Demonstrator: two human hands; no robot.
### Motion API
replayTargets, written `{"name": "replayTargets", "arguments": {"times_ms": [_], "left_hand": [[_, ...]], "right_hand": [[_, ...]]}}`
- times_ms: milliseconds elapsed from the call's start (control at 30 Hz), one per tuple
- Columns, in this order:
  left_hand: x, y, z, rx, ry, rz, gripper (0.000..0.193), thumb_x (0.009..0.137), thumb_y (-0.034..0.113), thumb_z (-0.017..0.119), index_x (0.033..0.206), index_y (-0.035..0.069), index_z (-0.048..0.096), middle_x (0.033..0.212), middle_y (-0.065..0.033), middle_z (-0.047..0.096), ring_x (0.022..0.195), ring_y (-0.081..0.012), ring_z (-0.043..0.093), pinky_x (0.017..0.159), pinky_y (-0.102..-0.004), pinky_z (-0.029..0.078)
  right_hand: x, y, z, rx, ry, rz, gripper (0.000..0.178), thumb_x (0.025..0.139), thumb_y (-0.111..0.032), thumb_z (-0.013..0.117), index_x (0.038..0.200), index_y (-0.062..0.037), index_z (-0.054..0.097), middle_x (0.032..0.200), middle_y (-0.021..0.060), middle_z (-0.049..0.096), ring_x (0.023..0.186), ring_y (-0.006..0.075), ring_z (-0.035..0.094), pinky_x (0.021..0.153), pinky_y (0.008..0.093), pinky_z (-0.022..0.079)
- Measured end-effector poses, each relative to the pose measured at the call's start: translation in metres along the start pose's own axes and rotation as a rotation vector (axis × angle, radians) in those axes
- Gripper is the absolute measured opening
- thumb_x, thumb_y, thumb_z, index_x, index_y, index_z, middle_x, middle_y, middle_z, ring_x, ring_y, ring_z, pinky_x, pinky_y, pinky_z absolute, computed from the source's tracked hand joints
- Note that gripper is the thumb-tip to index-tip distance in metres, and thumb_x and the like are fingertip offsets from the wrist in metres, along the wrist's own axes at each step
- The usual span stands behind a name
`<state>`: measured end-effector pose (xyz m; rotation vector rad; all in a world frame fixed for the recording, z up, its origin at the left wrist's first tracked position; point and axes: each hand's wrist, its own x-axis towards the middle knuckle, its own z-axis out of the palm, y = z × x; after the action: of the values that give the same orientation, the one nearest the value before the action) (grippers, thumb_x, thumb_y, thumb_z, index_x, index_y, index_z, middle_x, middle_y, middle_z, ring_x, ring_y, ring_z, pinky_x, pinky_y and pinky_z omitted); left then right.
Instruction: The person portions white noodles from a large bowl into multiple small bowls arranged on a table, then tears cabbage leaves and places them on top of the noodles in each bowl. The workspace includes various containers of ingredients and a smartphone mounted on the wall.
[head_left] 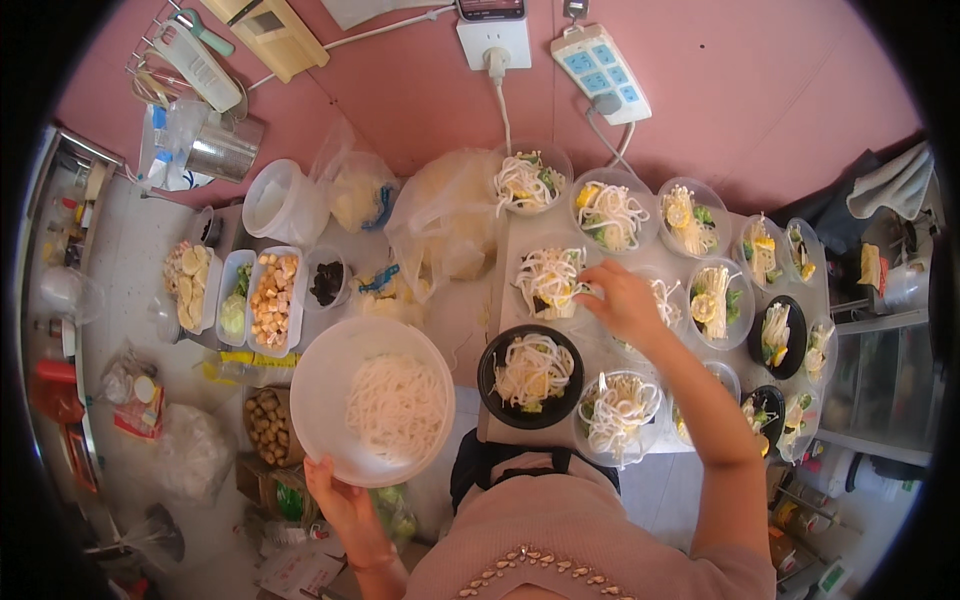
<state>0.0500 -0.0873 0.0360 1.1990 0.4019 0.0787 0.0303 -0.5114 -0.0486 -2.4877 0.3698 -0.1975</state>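
My left hand (345, 505) grips the near rim of a large translucent bowl (318, 395), holding it tilted beside the table. Thick white noodles (400, 410) lie inside it. Over a clear bowl (527, 302), the fingers of my right hand (632, 305) are pinched on white noodles (556, 276) at its right side. Just nearer stands a black bowl (484, 375) of noodles and greens. Another clear bowl (620, 415) heaped with noodles sits to its right. Part of a noodle bowl (665, 297) is hidden behind my right hand.
Several bowls of enoki mushrooms, corn and greens (715, 300) fill the table's right side. To the left stand tubs of cubed food (274, 300), greens (236, 300) and black fungus (327, 282). Plastic bags (445, 220) lie by the wall, below a power strip (602, 75).
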Motion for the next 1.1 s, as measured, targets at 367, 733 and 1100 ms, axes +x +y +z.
{"name": "replayTargets", "arguments": {"times_ms": [367, 733, 1100], "left_hand": [[0.023, 0.006, 0.034, 0.04, 0.016, -0.013, 0.022, 0.085, 0.013, 0.061, 0.104, 0.007, 0.053, 0.089, -0.0042, 0.061, 0.055, -0.0063, 0.05, 0.039, -0.0199, 0.035], [0.037, 0.0, 0.034, 0.03, 0.019, -0.045, 0.017, 0.086, 0.013, 0.062, 0.099, 0.006, 0.052, 0.083, -0.0045, 0.062, 0.047, -0.0071, 0.046, 0.038, -0.0189, 0.034], [0.037, -0.001, 0.035, 0.028, -0.004, -0.039, 0.019, 0.085, 0.013, 0.062, 0.1, 0.006, 0.052, 0.086, -0.0058, 0.063, 0.048, -0.0071, 0.048, 0.038, -0.0178, 0.035]], "right_hand": [[0.072, -0.049, -0.065, 0.403, -0.228, 0.012, 0.013, 0.085, -0.015, 0.07, 0.087, -0.0044, 0.063, 0.08, 0.0084, 0.062, 0.066, 0.0185, 0.057, 0.061, 0.033, 0.046], [0.074, -0.091, -0.126, 0.551, 0.006, -0.194, 0.006, 0.089, -0.005, 0.066, 0.091, -0.0025, 0.061, 0.074, -0.0023, 0.055, 0.067, 0.0041, 0.05, 0.058, 0.0221, 0.04], [0.078, -0.095, -0.183, 0.698, 0.258, -0.239, 0.013, 0.097, -0.016, 0.06, 0.098, -0.0037, 0.062, 0.09, 0.0047, 0.067, 0.067, 0.005, 0.057, 0.055, 0.0181, 0.041]]}}
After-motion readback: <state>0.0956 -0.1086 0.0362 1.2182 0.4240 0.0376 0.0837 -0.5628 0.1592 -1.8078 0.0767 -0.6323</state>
